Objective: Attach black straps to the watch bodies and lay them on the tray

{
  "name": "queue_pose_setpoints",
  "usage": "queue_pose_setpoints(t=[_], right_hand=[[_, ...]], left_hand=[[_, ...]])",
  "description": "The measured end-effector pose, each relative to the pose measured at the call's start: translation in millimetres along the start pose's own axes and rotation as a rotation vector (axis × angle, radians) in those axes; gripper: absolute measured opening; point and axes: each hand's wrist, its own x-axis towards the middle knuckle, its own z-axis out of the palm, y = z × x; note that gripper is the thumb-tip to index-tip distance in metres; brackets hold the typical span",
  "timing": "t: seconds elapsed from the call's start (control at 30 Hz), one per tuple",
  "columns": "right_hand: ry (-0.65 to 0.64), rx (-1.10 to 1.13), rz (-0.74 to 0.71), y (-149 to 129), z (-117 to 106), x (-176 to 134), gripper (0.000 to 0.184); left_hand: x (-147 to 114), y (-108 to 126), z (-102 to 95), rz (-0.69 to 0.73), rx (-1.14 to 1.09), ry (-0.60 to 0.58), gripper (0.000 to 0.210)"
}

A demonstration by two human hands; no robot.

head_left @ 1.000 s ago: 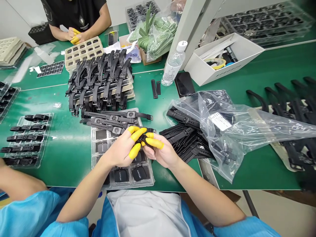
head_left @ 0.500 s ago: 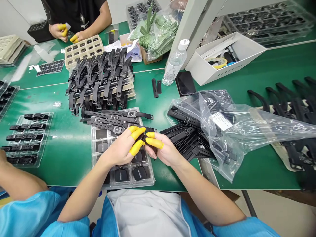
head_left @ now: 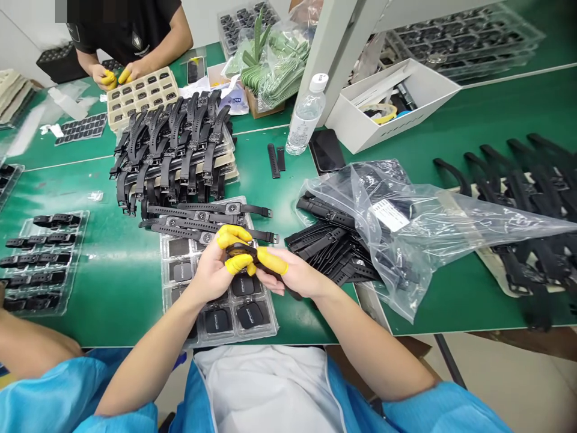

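left hand [head_left: 220,264] pinched on watch [head_left: 242,246], right hand [head_left: 295,272] clamped on strap [head_left: 295,294] — uneven push could slip strap, dropping watch onto near tray [head_left: 267,332].

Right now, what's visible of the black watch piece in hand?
The black watch piece has a rounded rim, material unclear. The left hand and right hand hold it above the clear tray, yellow-covered fingers touching it. A dark strap-like end shows below the right hand; the join is hidden.
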Motion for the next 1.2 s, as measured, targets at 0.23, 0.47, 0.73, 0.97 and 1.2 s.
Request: queue_pose_setpoints(t=[0.23, 0.47, 0.73, 0.97, 1.2], right_hand=[[0.034, -0.175, 0.092, -18.4, -20.8, -8.5, 0.039], [0.185, -0.068, -0.162, -4.1, 4.7, 0.3, 0.038], [0.122, 0.014, 0.004, -1.3, 6.0, 0.9, 0.033], [0.211, 0.216, -0.044, 3.0, 12.4, 4.9, 0.03], [0.239, 0.285, -0.019, -0.1, 9.8, 4.4, 0.03]], left_hand=[[18.1, 3.8, -15.3, -0.161, -0.363, 0.625, 0.034], [4.3, -7.8, 0.2, -0.196, 0.081, 0.068, 0.035], [-2.4, -10.4, -2.2, 0.188, 0.513, -0.202, 0.055], [-3.3, -9.1, 2.2, 0.176, 0.517, -0.147, 0.05], [-0.8, 0.4, -2.9, 0.201, 0.503, -0.262, 0.049]])
